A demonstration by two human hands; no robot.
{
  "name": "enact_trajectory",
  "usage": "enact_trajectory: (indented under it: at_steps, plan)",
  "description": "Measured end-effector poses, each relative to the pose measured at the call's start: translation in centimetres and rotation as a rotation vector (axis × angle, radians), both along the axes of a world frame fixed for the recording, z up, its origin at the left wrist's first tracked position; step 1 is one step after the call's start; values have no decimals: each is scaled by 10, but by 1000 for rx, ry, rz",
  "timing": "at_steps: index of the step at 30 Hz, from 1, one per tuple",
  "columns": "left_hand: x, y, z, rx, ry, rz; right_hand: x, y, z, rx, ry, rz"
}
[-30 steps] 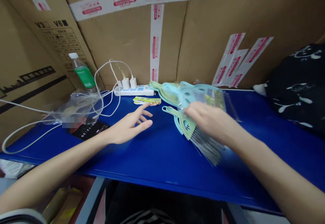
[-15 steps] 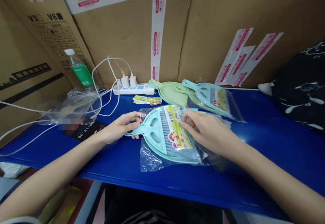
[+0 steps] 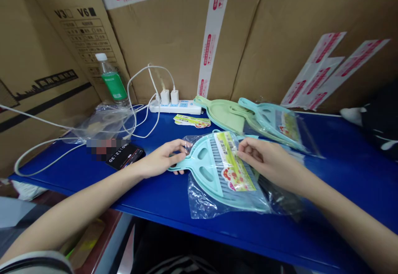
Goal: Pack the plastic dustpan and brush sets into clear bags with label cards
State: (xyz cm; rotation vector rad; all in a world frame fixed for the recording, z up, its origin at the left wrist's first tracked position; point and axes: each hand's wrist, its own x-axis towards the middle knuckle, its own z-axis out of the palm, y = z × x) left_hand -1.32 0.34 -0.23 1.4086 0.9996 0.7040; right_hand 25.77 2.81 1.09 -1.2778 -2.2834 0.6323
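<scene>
A light-blue dustpan and brush set (image 3: pixel 214 189) lies in a clear plastic bag (image 3: pixel 201 207) at the table's front middle. Its handle points left, and my left hand (image 3: pixel 163 158) grips it, thumb on top and fingertips showing underneath. Over the grey bristles sits a yellow-green and white label card (image 3: pixel 236 162) with red mushroom pictures. My right hand (image 3: pixel 267 160) is closed at the card's right edge, fingers curled in a pinch. Whether it holds the bag film or the card's edge is hidden by the fingers.
Green and blue dustpan sets (image 3: pixel 226 114) lie behind, some bagged. Loose label cards (image 3: pixel 191 120) rest near a white power strip (image 3: pixel 183 107) with cables. A phone (image 3: pixel 126 156), clear bags (image 3: pixel 96 122) and a bottle (image 3: pixel 114 84) stand left. Cardboard (image 3: pixel 174 37) walls the back.
The view has turned left, so everything sits farther right in the picture. Both hands keep nearly the same places on the bagged set, and the label is slightly shifted.
</scene>
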Motion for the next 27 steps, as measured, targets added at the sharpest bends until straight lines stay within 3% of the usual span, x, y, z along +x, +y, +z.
enact_trajectory:
  at_steps: [7, 11, 16, 22, 27]
  plan:
    - [-3, -2, 3, 111, 129, -6, 7, 6, 11, -125, 257, 116]
    - [-3, -4, 3, 121, 105, -35, 9, 10, 3, -50, 115, 152]
    - [-1, -6, 1, 146, 89, -38, 4, 6, -7, 129, -105, 23]
    - [-2, -6, 3, 109, 96, -63, 16, 12, -3, -30, -46, 22]
    - [-4, -8, 7, 228, 264, -108, 23, 17, 12, 238, -21, -115]
